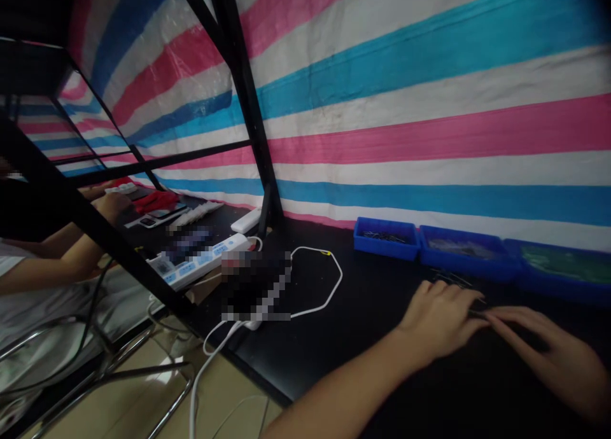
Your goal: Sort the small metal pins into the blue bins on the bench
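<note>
Above the black table [334, 356], my left hand [442, 318] and my right hand [548, 350] meet at their fingertips. The fingers of both hands pinch together around something small and dark, too blurred to make out. Just beyond my left hand lie a few thin metal pieces [451, 277]. Behind them stand three blue bins in a row: the left bin [386, 248] holds dark thin pieces, the middle bin [468, 263] clear pieces, and the right bin [563, 286] green ones.
A white cable [312, 312] loops over the table beside a blurred-out dark object. Left of it lies a white power strip [210, 261]. A black metal frame [260, 146] rises at the table's back. Another person's arms [71, 254] reach over the neighbouring table.
</note>
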The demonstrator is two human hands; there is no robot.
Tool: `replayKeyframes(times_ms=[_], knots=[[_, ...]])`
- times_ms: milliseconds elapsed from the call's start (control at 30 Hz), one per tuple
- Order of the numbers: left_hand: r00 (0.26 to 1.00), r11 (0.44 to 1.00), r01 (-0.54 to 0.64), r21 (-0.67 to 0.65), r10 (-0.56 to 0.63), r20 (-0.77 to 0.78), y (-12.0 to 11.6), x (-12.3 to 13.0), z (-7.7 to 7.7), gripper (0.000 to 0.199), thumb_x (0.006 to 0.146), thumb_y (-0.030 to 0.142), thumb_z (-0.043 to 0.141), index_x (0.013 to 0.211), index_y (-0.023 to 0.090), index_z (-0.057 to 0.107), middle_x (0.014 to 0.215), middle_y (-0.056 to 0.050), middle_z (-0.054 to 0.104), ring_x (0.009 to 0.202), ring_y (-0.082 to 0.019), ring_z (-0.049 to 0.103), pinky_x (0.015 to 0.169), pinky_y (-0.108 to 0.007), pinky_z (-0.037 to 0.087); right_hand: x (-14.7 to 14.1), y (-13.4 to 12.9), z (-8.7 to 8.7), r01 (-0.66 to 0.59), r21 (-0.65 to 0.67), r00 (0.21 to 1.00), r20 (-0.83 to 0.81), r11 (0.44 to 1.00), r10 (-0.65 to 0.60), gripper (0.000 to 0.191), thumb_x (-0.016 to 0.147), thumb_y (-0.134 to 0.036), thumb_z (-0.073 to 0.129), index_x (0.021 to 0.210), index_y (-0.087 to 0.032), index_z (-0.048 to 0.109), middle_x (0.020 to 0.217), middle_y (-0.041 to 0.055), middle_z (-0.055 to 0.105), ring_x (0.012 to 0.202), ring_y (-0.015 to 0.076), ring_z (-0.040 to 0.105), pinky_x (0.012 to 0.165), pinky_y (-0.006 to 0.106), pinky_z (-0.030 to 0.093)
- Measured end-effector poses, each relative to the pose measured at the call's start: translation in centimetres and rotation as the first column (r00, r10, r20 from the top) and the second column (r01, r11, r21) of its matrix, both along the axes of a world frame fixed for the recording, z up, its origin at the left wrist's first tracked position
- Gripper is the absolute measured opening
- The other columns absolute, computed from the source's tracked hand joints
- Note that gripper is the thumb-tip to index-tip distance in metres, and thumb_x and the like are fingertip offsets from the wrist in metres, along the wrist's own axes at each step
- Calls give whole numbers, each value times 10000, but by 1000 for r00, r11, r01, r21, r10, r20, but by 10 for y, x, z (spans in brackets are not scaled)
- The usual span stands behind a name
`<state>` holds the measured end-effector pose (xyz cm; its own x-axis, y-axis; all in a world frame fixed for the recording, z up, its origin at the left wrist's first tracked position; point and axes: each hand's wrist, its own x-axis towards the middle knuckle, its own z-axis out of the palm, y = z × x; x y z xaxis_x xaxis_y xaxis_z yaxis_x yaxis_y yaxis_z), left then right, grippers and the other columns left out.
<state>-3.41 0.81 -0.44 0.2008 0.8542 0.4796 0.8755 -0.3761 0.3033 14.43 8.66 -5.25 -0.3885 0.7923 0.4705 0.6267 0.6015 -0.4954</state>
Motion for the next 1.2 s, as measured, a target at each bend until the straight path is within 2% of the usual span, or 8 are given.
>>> replayKeyframes(times_ms=[200,367,500,633,733,867,1033,1200], knots=[[968,969,-245,35,247,-38,6,-26,9,293,851,349,422,1045,161,535,1010,-64,588,969,-205,502,847,-350,368,-2,-6,13,-85,-72,995,-49,994,82,337,731,-526,473,792,-241,641,912,56,649,878,256,601,781,350,468],[820,819,-572,35,572,27,-19,-51,25,324,828,321,433,1073,139,539,1143,-106,545,1160,-261,398,940,-388,310,-1,-8,14,-95,-72,994,-53,993,91,310,758,-504,478,807,-243,637,929,51,650,913,268,588,764,349,460],[579,580,-815,-9,813,-55,-64,-85,29,455,806,354,435,1175,92,479,1285,-180,443,1259,-324,272,984,-450,237,0,-7,14,-148,-72,988,-55,986,144,348,755,-539,471,810,-243,644,916,40,651,897,257,594,754,352,471],[185,186,-982,-14,961,-207,-111,-134,33,639,788,440,426,1264,19,372,1328,-256,357,1270,-389,219,973,-492,217,-1,-6,12,-178,-67,982,-80,982,172,361,758,-541,467,821,-237,650,913,38,652,888,245,595,741,347,477],[67,36,-993,-113,956,-286,-134,-164,42,746,727,555,458,1215,-8,414,1254,-291,428,1214,-425,303,917,-511,270,-1,-5,10,-189,-95,980,-83,977,182,336,774,-518,470,846,-240,646,934,33,647,907,238,586,770,354,464],[131,36,-957,-286,939,-319,-146,-181,52,751,660,605,496,1116,8,496,1145,-265,530,1093,-372,465,868,-470,333,-2,-6,10,-202,-101,977,-93,974,193,340,789,-514,459,841,-237,647,928,38,649,902,237,586,780,358,455],[173,56,-944,-324,923,-344,-149,-186,56,674,617,577,537,1073,81,523,1151,-221,546,1093,-348,474,862,-473,335,-3,-9,15,-222,-86,973,-92,971,214,354,798,-518,439,844,-240,654,909,37,655,896,240,590,768,354,460],[153,41,-945,-325,932,-328,-150,-178,53,756,620,578,524,1136,31,456,1161,-237,529,1102,-346,465,899,-492,303,-3,-11,18,-221,-100,973,-83,970,213,363,798,-522,437,839,-236,657,904,45,659,875,243,599,748,357,469]])
